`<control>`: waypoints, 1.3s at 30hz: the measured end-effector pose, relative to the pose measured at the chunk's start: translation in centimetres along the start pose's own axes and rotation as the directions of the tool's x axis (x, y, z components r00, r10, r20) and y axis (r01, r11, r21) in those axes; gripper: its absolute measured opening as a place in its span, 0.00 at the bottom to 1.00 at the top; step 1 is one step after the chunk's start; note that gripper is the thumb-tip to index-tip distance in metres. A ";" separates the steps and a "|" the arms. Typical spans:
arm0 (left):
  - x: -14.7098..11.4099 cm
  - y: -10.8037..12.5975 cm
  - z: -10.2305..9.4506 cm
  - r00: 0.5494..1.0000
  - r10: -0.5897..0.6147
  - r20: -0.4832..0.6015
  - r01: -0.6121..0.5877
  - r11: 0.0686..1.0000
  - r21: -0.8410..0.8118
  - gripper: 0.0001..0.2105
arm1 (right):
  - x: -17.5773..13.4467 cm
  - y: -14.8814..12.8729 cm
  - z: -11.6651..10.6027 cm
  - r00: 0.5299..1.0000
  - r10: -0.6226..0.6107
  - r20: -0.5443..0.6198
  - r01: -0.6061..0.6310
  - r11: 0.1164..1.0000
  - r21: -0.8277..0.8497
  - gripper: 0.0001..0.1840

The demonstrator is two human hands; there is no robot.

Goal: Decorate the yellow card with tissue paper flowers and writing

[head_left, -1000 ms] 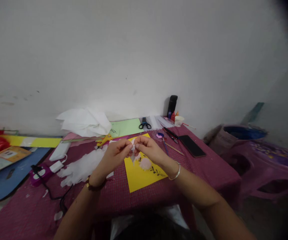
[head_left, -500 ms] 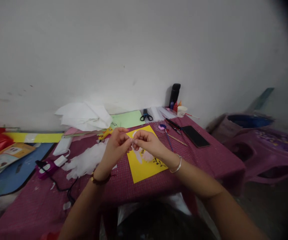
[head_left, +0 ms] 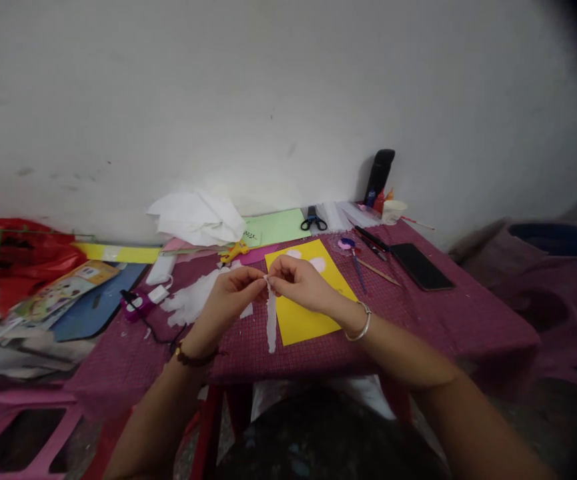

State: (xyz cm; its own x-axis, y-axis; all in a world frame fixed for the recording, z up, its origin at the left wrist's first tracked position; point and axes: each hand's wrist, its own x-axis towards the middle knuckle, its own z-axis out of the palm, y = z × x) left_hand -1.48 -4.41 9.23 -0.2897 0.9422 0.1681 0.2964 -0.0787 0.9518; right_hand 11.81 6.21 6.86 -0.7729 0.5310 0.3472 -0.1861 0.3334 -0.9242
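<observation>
My left hand point(head_left: 241, 288) and my right hand point(head_left: 295, 280) meet above the table, thumbs and fingertips pinched together. Between them they grip the top of a narrow white strip of tissue paper point(head_left: 271, 327), which hangs straight down with ragged edges. Just behind and under my right hand lies a yellow card point(head_left: 313, 327), with pale pink-white petal shapes point(head_left: 318, 264) near its top; my hand and forearm cover part of it. To the left of my left hand spreads a torn sheet of white tissue paper point(head_left: 188, 300).
A yellow glue gun point(head_left: 235, 251), black scissors point(head_left: 313, 220) and crumpled white paper point(head_left: 195, 219) lie toward the wall. On the right are a paintbrush point(head_left: 359, 270), a phone point(head_left: 421, 267) and a white cup point(head_left: 394, 211). A purple power strip point(head_left: 135, 307) with a cord sits left.
The view has swung left, so the table appears shifted right. A white strip now hangs from my fingertips; before, only a small whitish bit showed between them. Both hands keep their pinch.
</observation>
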 end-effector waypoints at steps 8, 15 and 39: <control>-0.9 -1.9 0.1 1.000 0.013 -0.007 -0.011 0.989 0.144 0.05 | -1.4 0.4 0.6 0.993 -0.118 0.011 0.112 0.900 -0.420 0.06; -1.0 -3.0 1.1 0.996 -0.055 -0.069 0.053 0.998 -0.023 0.05 | -1.5 1.8 0.5 0.996 -0.084 -0.011 0.074 0.921 -0.383 0.05; 2.0 -1.6 2.9 0.995 -0.074 0.067 0.091 0.947 -0.307 0.06 | -0.8 1.8 -2.6 0.999 -0.008 -0.032 0.007 1.000 -0.012 0.06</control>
State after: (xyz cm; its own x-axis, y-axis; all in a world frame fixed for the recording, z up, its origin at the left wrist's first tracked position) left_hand 0.12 -1.43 7.32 -0.2495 0.9651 0.0799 -0.0248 -0.0889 0.9957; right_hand 13.70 8.43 5.34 -0.7519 0.5529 0.3591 -0.1846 0.3464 -0.9198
